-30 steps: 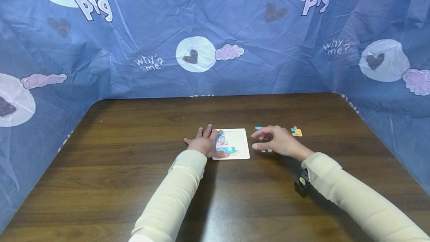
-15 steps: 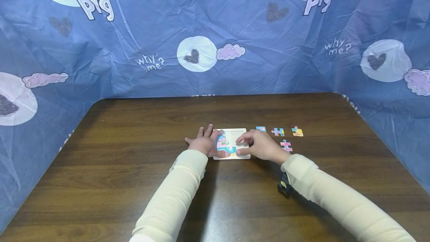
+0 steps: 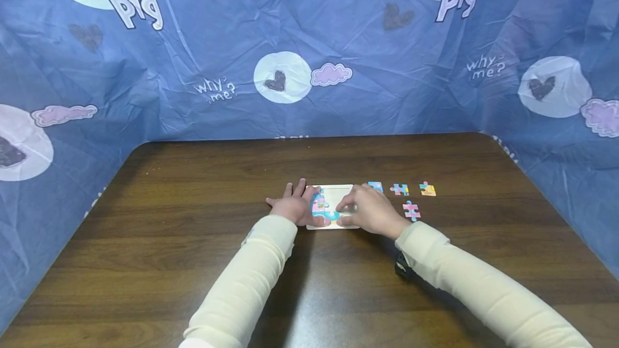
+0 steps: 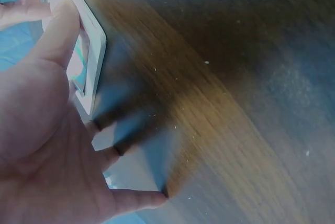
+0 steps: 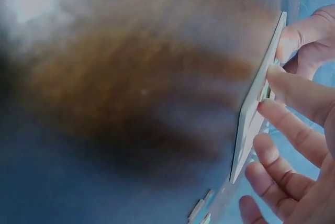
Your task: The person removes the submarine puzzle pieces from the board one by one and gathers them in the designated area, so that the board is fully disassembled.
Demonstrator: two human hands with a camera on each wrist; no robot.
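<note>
The tray [image 3: 333, 186] lies flat on the surface [image 3: 193, 203], and I take it as my mark for all places. What is new is the right hand [image 3: 372, 209]: one second ago it was at the right of the tray, above the loose pieces, and now it is over the tray's near right part. Its thumb and forefinger are bent at two sides of a small piece [image 5: 263, 90] and seem to pinch it just above the tray's floor; how firmly, I cannot tell. Because this hand went away, the pink piece [image 3: 411, 210] and the mixed piece [image 3: 400, 189], covered before, can be seen at the right of the tray. The yellow piece [image 3: 427, 189] lies farther right, and the blue piece [image 3: 375, 187] is just beside the tray's right edge, partly behind the hand.

The left hand [image 3: 294, 207] did not change its place. Its fingers are spread and grasp nothing: thumb and forefinger rest on the tray's left part, the others reach out to its left. Between them are joined pieces [image 3: 319, 205], while the tray's far right part is bare. In my judgement, the work has passed from fetching to fitting.
</note>
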